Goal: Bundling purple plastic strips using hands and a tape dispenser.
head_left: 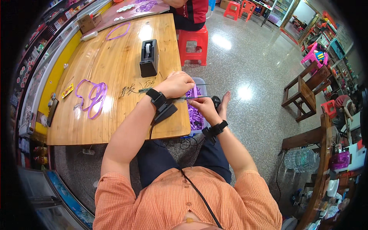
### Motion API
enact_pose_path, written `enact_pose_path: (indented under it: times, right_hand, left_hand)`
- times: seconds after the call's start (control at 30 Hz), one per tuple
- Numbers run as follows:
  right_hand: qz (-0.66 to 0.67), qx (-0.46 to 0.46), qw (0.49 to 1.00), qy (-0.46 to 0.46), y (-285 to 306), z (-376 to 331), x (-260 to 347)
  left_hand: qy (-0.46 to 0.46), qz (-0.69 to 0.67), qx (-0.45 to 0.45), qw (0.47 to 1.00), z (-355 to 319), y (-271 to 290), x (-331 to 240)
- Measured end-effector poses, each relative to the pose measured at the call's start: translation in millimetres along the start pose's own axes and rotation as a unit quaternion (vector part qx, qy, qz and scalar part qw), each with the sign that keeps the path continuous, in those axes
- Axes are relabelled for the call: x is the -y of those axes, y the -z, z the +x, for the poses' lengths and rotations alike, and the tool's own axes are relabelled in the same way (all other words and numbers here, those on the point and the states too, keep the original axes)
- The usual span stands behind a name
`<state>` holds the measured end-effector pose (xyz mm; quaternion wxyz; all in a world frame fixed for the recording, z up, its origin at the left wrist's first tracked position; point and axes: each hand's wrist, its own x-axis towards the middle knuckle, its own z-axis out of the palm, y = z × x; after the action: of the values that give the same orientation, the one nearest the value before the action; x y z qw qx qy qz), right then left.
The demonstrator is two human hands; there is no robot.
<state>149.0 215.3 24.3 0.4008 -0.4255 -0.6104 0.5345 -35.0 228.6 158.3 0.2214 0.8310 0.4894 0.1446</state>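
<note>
The left hand (pixel 177 84) hung over the right edge of the wooden worktop (pixel 115 69), near its front right corner, with its fingers curled shut around one end of a thin dark stick (pixel 189 97). The right hand (pixel 205 106) sat just beyond that edge, fingers pinched together on the same stick, which ran between the two hands. A second thin stick (pixel 199 85) poked out past the left hand's knuckles. Directly under both hands, against the worktop's right edge, stood a pale bin (pixel 202 86) filled with purple ribbon pieces (pixel 195 115). A black tape dispenser (pixel 149 57) stood on the worktop towards its right edge, well behind the left hand. A looped purple ribbon (pixel 94 96) lay near the left edge, well apart from both hands. A red plastic stool (pixel 193 44) stood on the floor beside the far right corner.
</note>
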Motion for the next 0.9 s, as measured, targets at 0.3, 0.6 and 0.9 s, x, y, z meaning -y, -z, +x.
enact_pose_path:
  times: [0.3,0.6,0.9]
  right_hand:
    - [-0.027,0.092,0.994,-0.045,15,-85,5]
    - [-0.064,0.141,0.984,0.085,21,-136,49]
    - [-0.07,0.129,0.965,0.218,43,-116,138]
  left_hand:
    - [0.004,-0.007,-0.004,1.0,-1,0,0]
    - [-0.02,-0.026,-0.042,0.999,2,-6,6]
    - [-0.004,-0.031,-0.014,0.999,3,-3,3]
